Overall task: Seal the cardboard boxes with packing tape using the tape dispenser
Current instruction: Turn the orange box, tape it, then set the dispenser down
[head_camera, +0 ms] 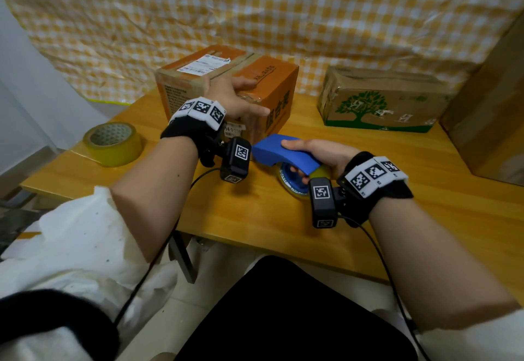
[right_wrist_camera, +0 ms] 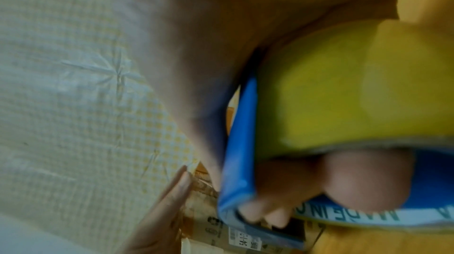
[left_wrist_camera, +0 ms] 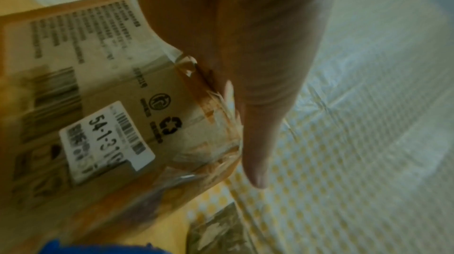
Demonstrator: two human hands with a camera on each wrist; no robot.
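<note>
An orange-brown cardboard box (head_camera: 272, 85) with a shipping label stands at the middle back of the wooden table (head_camera: 241, 219). My left hand (head_camera: 235, 97) rests flat on its top near the front edge, thumb stretched along that edge (left_wrist_camera: 258, 102). Wrinkled clear tape covers the box's near corner (left_wrist_camera: 216, 141). My right hand (head_camera: 320, 154) grips the handle of the blue tape dispenser (head_camera: 283, 152), low over the table just before the box's front face. The dispenser carries a yellowish tape roll (right_wrist_camera: 356, 93), and my fingers curl under its blue handle (right_wrist_camera: 240, 141). Whether it touches the box I cannot tell.
A second box printed with a green tree (head_camera: 380, 100) sits at the back right. A large plain box (head_camera: 487, 105) fills the right edge. A spare tape roll (head_camera: 113, 144) lies at the table's left. A yellow checked sheet (head_camera: 283, 6) hangs behind.
</note>
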